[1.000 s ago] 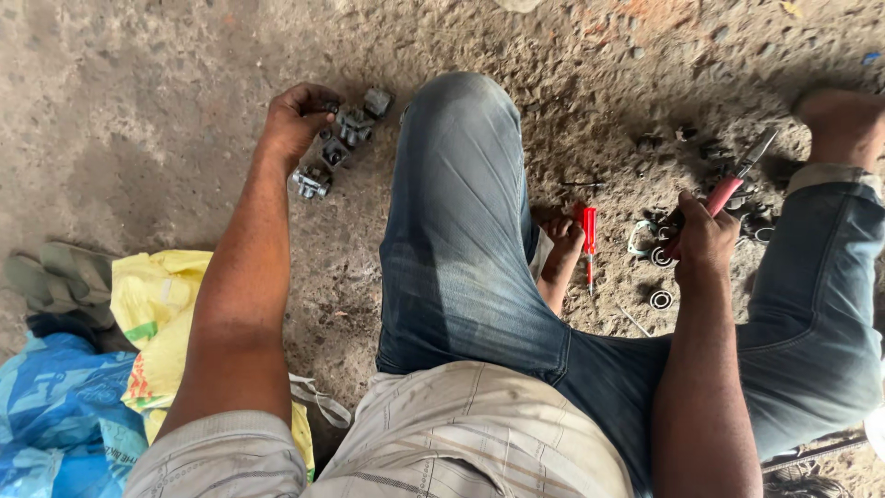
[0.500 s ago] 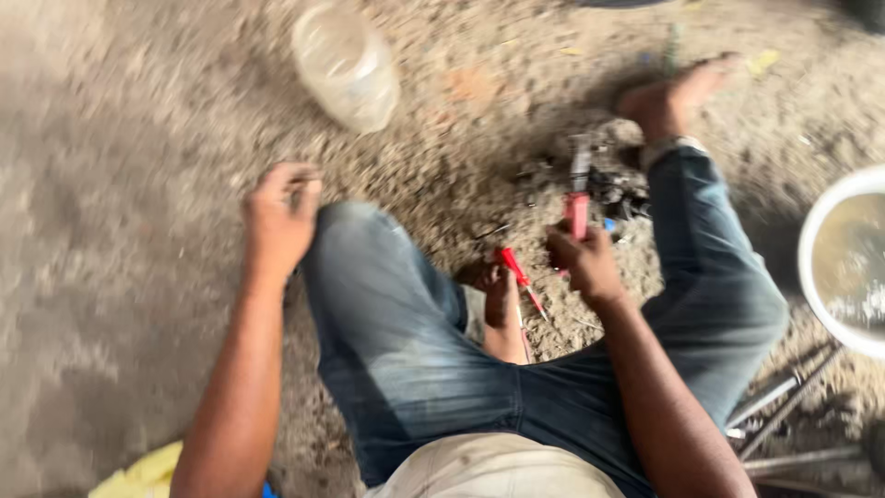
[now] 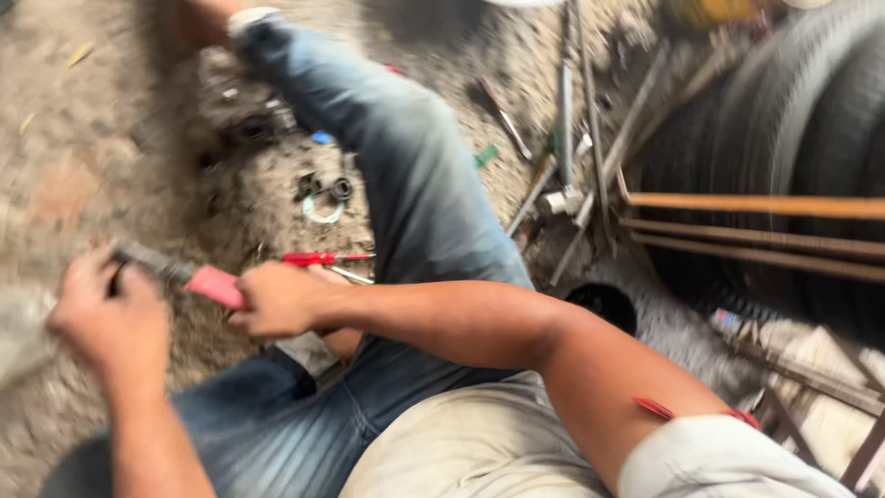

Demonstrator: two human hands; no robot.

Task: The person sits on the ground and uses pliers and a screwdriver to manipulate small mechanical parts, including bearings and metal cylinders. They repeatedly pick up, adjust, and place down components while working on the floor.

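Two hands on one red-handled tool

Two bare hands meet over a dirt floor [image 3: 83, 120] as a person in blue jeans [image 3: 415, 194] sits among scattered workshop parts. Largest in view, dark tyres [image 3: 793, 120] stand at the right edge, with rusty metal bars [image 3: 756, 205] lying across them and a loose bundle of steel rods [image 3: 576, 138] on the ground just beside. The outstretched leg runs up the middle of the frame.

Nearer the camera, the right hand [image 3: 277, 300] is closed in a fist around the red handle of a tool [image 3: 189, 275], while the left hand [image 3: 101, 318] wraps its fingers around the tool's dark metal end; motion blur hides how tight that hold is. The tool lies level between the two hands, above the ground at lower left.

Just past the right hand, a small red-handled screwdriver [image 3: 318, 259] lies on the dirt against the leg. Beyond it sit a pale ring [image 3: 323, 207] and a few dark round metal pieces [image 3: 336, 187], close together.
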